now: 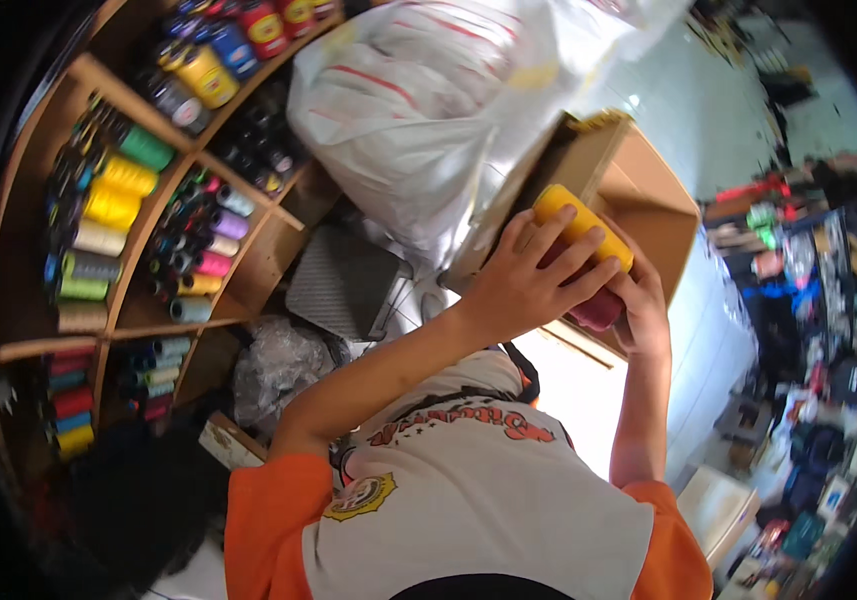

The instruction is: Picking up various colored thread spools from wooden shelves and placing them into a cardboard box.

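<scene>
Just in front of the box, my two hands are close together around two thread spools. The fingers of my left hand [523, 280] curl over a yellow thread spool [585, 228], which is tilted. Below it, a dark red thread spool [598, 311] lies partly hidden under my left fingers. My right hand [645, 305] closes from the other side against the dark red spool, its upper fingers running behind the yellow one. An open cardboard box [653, 165] stands right beyond my hands.
A wooden shelf [153, 215] on the left holds many coloured thread spools [113, 205] in compartments. White plastic sacks [388, 120] bulge at the back. A grey ribbed panel [343, 285] and crumpled clear plastic [283, 365] lie beside the shelf. Assorted clutter [808, 380] spreads along the right.
</scene>
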The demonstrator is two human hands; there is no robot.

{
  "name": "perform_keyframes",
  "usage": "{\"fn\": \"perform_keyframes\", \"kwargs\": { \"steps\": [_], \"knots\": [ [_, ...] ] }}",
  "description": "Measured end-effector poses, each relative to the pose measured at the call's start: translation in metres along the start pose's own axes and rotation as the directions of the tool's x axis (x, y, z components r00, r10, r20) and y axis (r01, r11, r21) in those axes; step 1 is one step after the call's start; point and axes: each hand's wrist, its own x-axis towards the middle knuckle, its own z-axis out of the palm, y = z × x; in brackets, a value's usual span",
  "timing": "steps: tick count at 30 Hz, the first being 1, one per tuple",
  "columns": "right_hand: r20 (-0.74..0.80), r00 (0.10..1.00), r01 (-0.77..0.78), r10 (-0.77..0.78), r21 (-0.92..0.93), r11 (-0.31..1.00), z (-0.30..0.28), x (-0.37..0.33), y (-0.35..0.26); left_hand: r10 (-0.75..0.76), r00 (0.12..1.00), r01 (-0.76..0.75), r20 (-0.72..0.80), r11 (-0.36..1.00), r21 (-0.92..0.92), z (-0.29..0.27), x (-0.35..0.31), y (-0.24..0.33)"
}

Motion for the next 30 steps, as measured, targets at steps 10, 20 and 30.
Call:
{"fn": "perform_keyframes", "kwargs": {
  "steps": [10, 20, 30],
  "knots": [
    [0.250, 0.929, -0.235, 0.274, -0.176, 0.956, 0.131, 0.087, 0.028, -0.625, 0.756, 0.549, -0.193, 0.767, -0.332, -0.096, -0.098, -0.065],
    [0.570, 0.808, 0.265, 0.145, -0.573, 0.775, 0.271, 0.288, 0.112, -0.979, 0.120, 0.835, -0.162, 0.188, -0.517, -0.081, -0.207, -0.109],
    [0.785, 0.582, 0.806, -0.212, -0.591, 0.025, 0.335, 0.442, 0.188, -0.959, 0.069, 0.715, -0.275, 0.240, -0.657, -0.030, -0.233, -0.184]
  ]
}}
